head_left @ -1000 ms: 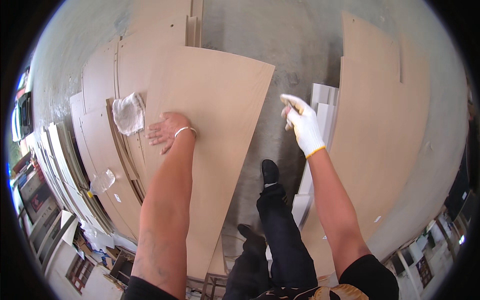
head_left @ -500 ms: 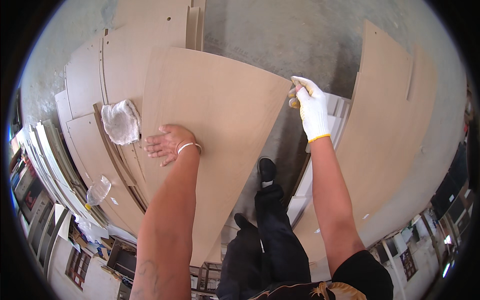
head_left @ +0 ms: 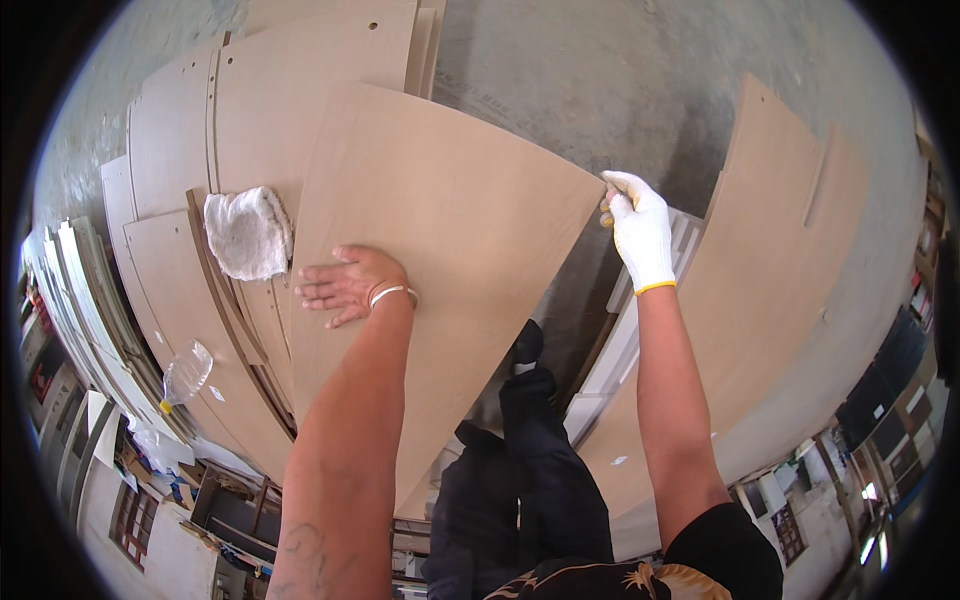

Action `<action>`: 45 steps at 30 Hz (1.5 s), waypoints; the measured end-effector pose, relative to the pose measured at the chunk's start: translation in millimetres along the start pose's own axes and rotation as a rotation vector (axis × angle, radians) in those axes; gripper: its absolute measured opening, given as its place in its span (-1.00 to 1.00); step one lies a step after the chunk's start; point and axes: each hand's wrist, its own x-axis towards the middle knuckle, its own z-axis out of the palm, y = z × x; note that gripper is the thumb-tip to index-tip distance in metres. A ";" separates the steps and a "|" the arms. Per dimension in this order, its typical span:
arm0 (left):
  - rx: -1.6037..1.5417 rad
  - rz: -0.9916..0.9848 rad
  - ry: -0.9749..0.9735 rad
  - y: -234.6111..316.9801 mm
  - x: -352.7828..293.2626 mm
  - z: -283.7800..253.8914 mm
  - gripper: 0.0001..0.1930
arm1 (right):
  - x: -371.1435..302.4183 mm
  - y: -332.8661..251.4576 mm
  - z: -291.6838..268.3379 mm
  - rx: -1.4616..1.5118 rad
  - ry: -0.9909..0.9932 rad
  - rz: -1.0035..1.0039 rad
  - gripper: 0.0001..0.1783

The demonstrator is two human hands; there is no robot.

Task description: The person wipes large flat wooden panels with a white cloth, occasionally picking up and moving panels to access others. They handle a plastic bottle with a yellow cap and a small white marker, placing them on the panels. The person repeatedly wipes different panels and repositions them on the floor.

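A large light-brown wooden panel (head_left: 460,200) lies before me, one long side over the stack on the left. My bare left hand (head_left: 355,285) rests flat on it near that side, fingers spread and a white band at the wrist. My right hand (head_left: 642,230) wears a white knitted glove with a yellow hem. Its fingers are closed on the panel's far right corner, thumb on top; the fingertips beneath are partly hidden. Close to the left hand, a crumpled white cloth (head_left: 248,233) sits on the stacked boards.
Stacked brown boards (head_left: 310,50) spread along the left, with a clear plastic bottle (head_left: 187,373) on them. More brown boards (head_left: 770,250) lie at the right, beside white strips (head_left: 610,360). My legs (head_left: 540,450) stand between, on the concrete floor (head_left: 570,80).
The panel has turned slightly, its far right corner shifting right and a little nearer with my gloved hand. My left hand stays flat on it. The whole view has also shifted a little.
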 end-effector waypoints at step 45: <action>-0.027 0.036 -0.032 -0.5 -2.6 -1.7 -0.19 | 27.2 -23.7 -25.5 -0.034 -0.185 0.178 -0.83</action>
